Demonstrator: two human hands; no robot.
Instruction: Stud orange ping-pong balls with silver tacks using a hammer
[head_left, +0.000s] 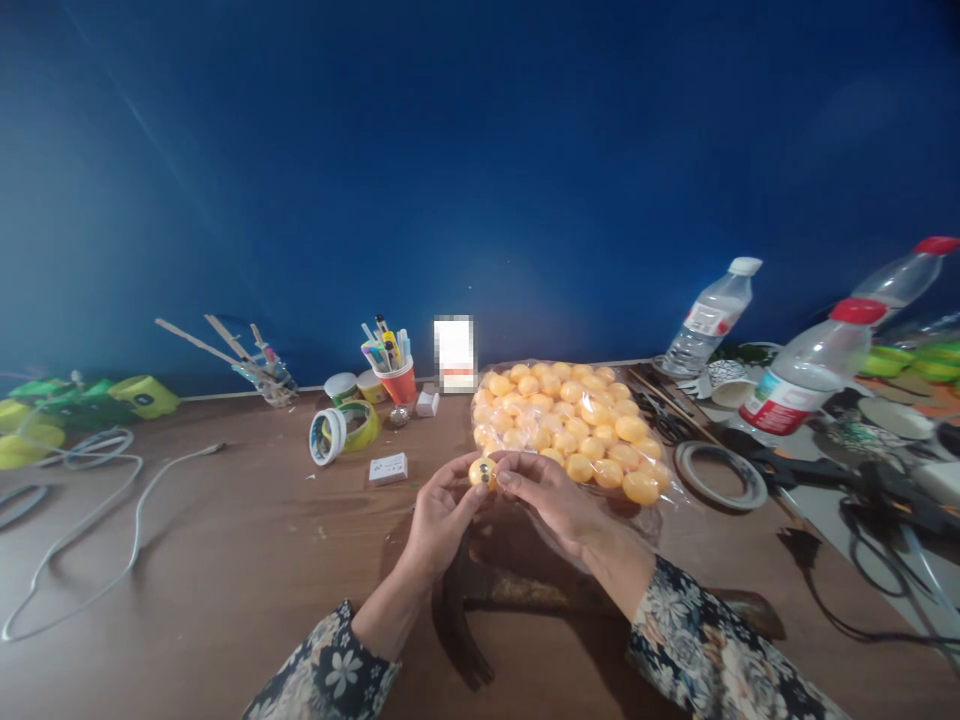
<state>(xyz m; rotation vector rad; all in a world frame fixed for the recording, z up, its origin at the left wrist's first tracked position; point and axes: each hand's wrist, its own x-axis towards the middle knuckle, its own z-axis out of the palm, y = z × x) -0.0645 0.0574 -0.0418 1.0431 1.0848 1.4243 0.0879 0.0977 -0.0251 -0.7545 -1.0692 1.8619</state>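
Observation:
A yellow-orange ping-pong ball [480, 472] with two dark eye-like spots faces me. My left hand [439, 515] is closed round its left side, thumb in front. From the right, the fingertips of my right hand [551, 505] pinch the same ball near the spots. Just behind my right hand lies a clear plastic bag [525, 440] full of several more balls like it. Under my wrists a hammer [517, 592] rests on the table, its handle partly covered by my right forearm.
On the left are a white cable [139, 500], a small white box [388, 469], tape rolls [327, 437] and a red cup of pens [395, 380]. Tape [721, 476], scissors [667, 420], a black glue gun [795, 465] and plastic bottles [791, 390] crowd the right.

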